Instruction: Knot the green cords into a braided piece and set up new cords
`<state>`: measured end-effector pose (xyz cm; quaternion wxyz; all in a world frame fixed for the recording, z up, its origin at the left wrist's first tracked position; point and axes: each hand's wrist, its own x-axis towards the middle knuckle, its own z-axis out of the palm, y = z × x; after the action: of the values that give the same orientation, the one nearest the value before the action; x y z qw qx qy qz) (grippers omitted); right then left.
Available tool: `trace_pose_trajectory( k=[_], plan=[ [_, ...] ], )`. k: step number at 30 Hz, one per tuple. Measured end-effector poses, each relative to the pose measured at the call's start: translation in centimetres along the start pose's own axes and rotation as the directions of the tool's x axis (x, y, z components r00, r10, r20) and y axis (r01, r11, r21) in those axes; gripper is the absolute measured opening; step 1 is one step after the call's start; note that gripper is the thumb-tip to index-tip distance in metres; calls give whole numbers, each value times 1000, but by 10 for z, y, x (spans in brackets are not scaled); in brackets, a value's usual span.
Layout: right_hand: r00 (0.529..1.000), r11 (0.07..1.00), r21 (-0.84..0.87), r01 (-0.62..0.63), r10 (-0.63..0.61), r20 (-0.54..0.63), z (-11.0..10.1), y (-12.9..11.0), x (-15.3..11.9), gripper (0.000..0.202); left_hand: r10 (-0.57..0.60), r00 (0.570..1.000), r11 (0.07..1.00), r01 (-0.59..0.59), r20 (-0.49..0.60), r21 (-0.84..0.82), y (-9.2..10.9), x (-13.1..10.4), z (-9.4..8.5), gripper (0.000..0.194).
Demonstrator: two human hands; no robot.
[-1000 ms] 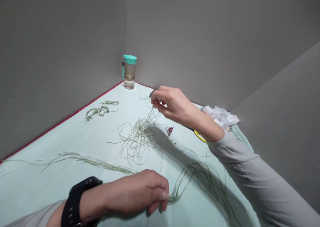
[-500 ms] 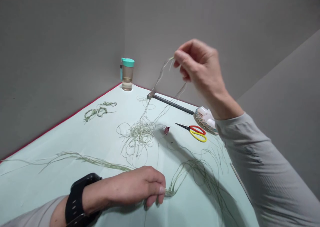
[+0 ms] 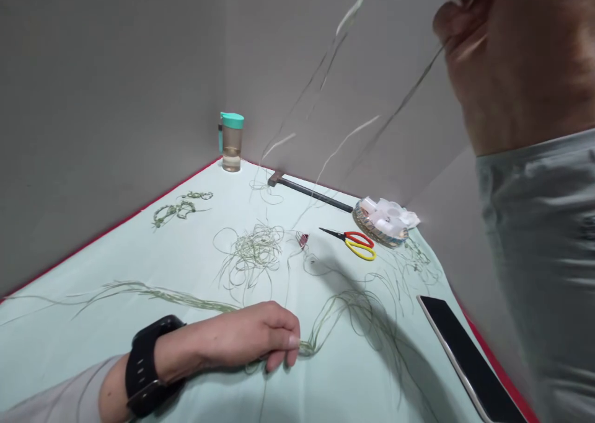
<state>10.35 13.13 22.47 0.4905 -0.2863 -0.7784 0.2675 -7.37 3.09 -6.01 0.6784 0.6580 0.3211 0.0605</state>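
My left hand [image 3: 263, 336], with a black watch on its wrist, is closed around a bundle of thin green strands [image 3: 190, 300] lying across the table. The strands fan out in loose loops on both sides of it. High at the upper right, my right hand [image 3: 506, 51] is partly cut off by the frame and holds raised pale strands [image 3: 351, 17], which trail down toward the table. A tangled pile of pale green strands [image 3: 258, 249] lies beyond my left hand.
Scissors [image 3: 357, 244] with red and yellow handles lie near a round basket of white items [image 3: 383, 221]. Behind are a hammer [image 3: 311, 191] and a teal-lidded bottle [image 3: 231, 142]. Knotted green rings [image 3: 174, 212] lie at left, a dark phone-like slab [image 3: 465, 355] at right.
My right hand has moved up and to the right, toward the camera, lifting the strands out of the pile. My left hand has kept its hold on the bundle.
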Motion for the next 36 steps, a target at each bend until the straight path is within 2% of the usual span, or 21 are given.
trace_pose_trajectory(
  k=[5,7,10,13,16,18,19,20,23,25,26,29,31,34,36],
  plan=[
    [999,999,-40,-30,30,-17,-22,-4,-44,39,11,1000,1000,-11,0,-17,-2,1,0,37],
    [991,997,-75,2,-12,-137,-29,-7,-52,35,15,1000,999,-15,-2,-31,-2,1,0,40],
    [936,990,-140,-12,-39,-350,-34,-18,-63,36,19,1000,997,-20,-14,-68,-1,1,0,41],
    [924,993,-93,-68,28,-382,-34,-31,-89,43,20,999,989,-27,-48,-144,-1,2,0,42],
    [954,993,3,-114,110,-280,-29,-32,-127,48,22,993,967,-50,-116,-250,-2,4,1,46],
    [960,970,71,-234,242,-141,-21,-20,-153,33,27,987,945,-78,-161,-317,-2,5,2,48],
    [936,930,126,-344,350,-30,-15,-10,-165,21,33,982,934,-95,-184,-344,-2,6,3,49],
    [898,884,155,-440,435,71,-8,2,-176,17,41,978,924,-115,-205,-365,-1,6,3,50],
    [754,745,215,-631,524,396,18,45,-205,19,67,961,900,-174,-267,-399,2,7,3,51],
    [712,695,248,-675,525,467,36,70,-218,23,77,952,892,-198,-296,-406,3,8,3,50],
    [705,680,265,-684,522,479,44,80,-222,25,77,948,889,-205,-309,-409,3,8,3,50],
    [722,663,330,-672,484,495,61,100,-232,30,65,941,887,-207,-333,-412,1,8,2,47],
    [757,703,339,-626,441,482,65,106,-235,29,55,939,889,-201,-339,-412,-1,8,2,44],
    [830,855,162,-493,407,381,67,112,-239,19,49,940,890,-195,-339,-412,-2,7,2,39],
    [869,911,17,-413,388,306,67,115,-241,11,54,938,889,-201,-342,-412,-2,7,3,39]
  ],
)
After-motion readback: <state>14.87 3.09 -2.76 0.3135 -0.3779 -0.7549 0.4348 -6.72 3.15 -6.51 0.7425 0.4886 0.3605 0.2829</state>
